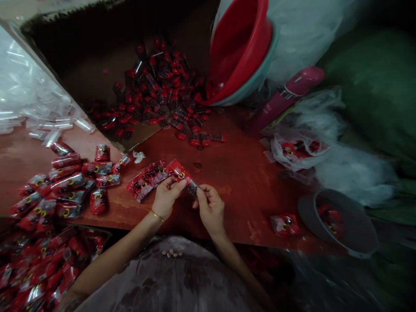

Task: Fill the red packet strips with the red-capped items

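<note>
While both hands meet over the near edge of the red table, the left hand pinches a fan of red packets and the right hand grips a small dark capped tube at the end packet's mouth. More tubes lie heaped in a cardboard box beyond; filled packets pile at left.

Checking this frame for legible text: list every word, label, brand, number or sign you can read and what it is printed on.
No text can be read in this frame.
Small red printed packets held in the left hand: yellow and black marks at, too blurred to read.
Red packets heaped at the wooden table's left: same marks, unreadable.
Pink cylindrical bottle: no legible label.
Right hand pinches a small dark tube: no print visible.
</note>
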`<move>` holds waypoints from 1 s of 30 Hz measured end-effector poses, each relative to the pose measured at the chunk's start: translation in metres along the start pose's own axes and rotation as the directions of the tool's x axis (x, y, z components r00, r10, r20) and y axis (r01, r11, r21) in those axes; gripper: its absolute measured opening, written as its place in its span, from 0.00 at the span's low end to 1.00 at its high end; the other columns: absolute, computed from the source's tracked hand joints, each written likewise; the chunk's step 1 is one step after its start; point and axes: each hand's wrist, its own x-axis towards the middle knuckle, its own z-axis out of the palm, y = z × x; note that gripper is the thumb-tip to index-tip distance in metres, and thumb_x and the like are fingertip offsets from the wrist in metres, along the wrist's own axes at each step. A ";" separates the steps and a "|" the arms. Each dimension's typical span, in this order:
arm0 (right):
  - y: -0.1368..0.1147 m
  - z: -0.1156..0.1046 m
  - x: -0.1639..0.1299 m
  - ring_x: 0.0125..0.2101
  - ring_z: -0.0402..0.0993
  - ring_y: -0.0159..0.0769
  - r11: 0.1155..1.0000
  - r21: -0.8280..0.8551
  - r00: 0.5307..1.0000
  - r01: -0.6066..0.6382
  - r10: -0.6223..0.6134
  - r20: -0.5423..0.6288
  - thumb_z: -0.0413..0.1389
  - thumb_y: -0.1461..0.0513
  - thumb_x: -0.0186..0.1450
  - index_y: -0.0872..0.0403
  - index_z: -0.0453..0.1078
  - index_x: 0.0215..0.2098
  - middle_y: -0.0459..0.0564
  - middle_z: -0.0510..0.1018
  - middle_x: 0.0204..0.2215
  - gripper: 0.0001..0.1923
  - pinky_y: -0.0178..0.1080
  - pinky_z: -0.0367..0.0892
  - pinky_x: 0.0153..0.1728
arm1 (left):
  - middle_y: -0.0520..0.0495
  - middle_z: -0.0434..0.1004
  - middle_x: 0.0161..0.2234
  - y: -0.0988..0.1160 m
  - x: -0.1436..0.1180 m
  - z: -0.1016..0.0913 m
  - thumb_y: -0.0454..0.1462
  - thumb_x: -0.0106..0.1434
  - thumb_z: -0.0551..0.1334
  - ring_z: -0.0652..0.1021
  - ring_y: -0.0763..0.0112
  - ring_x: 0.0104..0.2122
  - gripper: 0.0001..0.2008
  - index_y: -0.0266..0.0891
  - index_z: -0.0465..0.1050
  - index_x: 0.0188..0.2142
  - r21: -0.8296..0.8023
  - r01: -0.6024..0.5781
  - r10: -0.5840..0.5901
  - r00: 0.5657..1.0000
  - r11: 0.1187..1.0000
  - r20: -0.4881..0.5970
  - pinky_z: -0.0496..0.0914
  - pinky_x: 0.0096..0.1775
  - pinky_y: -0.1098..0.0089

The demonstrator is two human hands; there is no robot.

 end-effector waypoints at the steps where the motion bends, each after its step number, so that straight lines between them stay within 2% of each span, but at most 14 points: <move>1: 0.001 0.002 0.000 0.16 0.66 0.27 1.000 0.006 1.000 0.000 0.000 0.003 0.49 0.54 0.65 0.54 0.64 0.35 0.39 0.68 0.14 0.11 0.31 0.63 0.22 | 0.53 0.74 0.22 0.000 0.000 0.000 0.42 0.36 0.74 0.69 0.82 0.20 0.19 0.34 0.72 0.26 -0.001 0.002 -0.002 1.000 1.000 0.000 0.63 0.25 0.78; 4: 0.002 0.005 -0.002 0.15 0.66 0.27 1.000 -0.007 1.000 0.012 -0.012 0.026 0.49 0.54 0.65 0.54 0.64 0.35 0.39 0.68 0.14 0.11 0.30 0.62 0.21 | 0.56 0.70 0.17 0.000 0.003 -0.001 0.45 0.40 0.72 0.63 0.85 0.15 0.18 0.34 0.72 0.24 0.029 -0.031 0.031 1.000 0.999 0.002 0.58 0.20 0.79; 7: 0.001 0.007 -0.003 0.15 0.67 0.27 0.997 -0.055 0.998 0.058 -0.056 0.026 0.51 0.55 0.63 0.54 0.65 0.35 0.38 0.69 0.14 0.10 0.30 0.61 0.21 | 0.52 0.73 0.20 -0.001 0.007 -0.003 0.45 0.41 0.72 0.69 0.81 0.20 0.18 0.33 0.73 0.25 0.052 -0.037 0.036 0.999 0.998 0.033 0.63 0.24 0.77; 10: 0.003 0.011 0.000 0.15 0.68 0.28 0.999 0.020 0.999 0.033 -0.033 -0.006 0.51 0.55 0.63 0.54 0.65 0.34 0.39 0.69 0.14 0.10 0.30 0.63 0.21 | 0.49 0.76 0.24 -0.005 0.007 -0.001 0.44 0.39 0.72 0.72 0.76 0.24 0.19 0.33 0.73 0.27 0.031 0.002 -0.003 0.999 1.000 0.050 0.67 0.30 0.74; 13: 0.007 0.017 0.004 0.16 0.69 0.28 0.986 0.163 0.996 -0.029 0.042 -0.077 0.51 0.54 0.63 0.54 0.65 0.32 0.40 0.71 0.16 0.12 0.31 0.64 0.20 | 0.54 0.71 0.19 -0.012 0.003 0.002 0.45 0.39 0.72 0.68 0.81 0.19 0.18 0.33 0.73 0.24 0.004 -0.019 0.019 1.000 1.000 0.007 0.63 0.25 0.77; 17: 0.007 0.020 0.006 0.16 0.70 0.29 0.972 0.235 0.989 -0.015 0.048 -0.137 0.52 0.54 0.62 0.55 0.64 0.32 0.40 0.72 0.17 0.11 0.31 0.66 0.21 | 0.59 0.60 0.14 -0.016 0.001 0.004 0.47 0.44 0.70 0.58 0.86 0.15 0.18 0.33 0.70 0.20 -0.030 -0.057 0.056 0.998 0.998 -0.012 0.53 0.19 0.79; 19: 0.005 0.019 0.006 0.16 0.70 0.29 0.972 0.236 0.988 -0.001 0.038 -0.151 0.52 0.54 0.62 0.55 0.64 0.33 0.41 0.72 0.17 0.11 0.31 0.66 0.22 | 0.59 0.61 0.14 -0.015 0.003 0.005 0.47 0.42 0.70 0.57 0.86 0.15 0.18 0.33 0.71 0.21 -0.030 -0.053 0.052 0.998 0.998 -0.016 0.53 0.19 0.79; 25: 0.006 0.019 0.007 0.17 0.72 0.29 0.988 0.153 0.981 0.018 0.012 -0.193 0.54 0.53 0.61 0.55 0.64 0.34 0.43 0.74 0.21 0.12 0.31 0.67 0.20 | 0.53 0.73 0.20 -0.016 0.003 0.006 0.45 0.35 0.73 0.69 0.81 0.20 0.19 0.34 0.74 0.23 0.002 -0.045 0.045 0.994 0.999 -0.102 0.62 0.24 0.77; 30: 0.007 0.020 0.005 0.18 0.72 0.30 0.979 0.203 0.990 -0.005 0.034 -0.138 0.53 0.54 0.62 0.54 0.64 0.34 0.42 0.75 0.20 0.12 0.32 0.68 0.22 | 0.55 0.68 0.16 -0.012 0.006 0.003 0.47 0.36 0.72 0.64 0.83 0.16 0.20 0.33 0.73 0.22 -0.019 0.002 -0.003 0.998 1.000 -0.067 0.60 0.22 0.77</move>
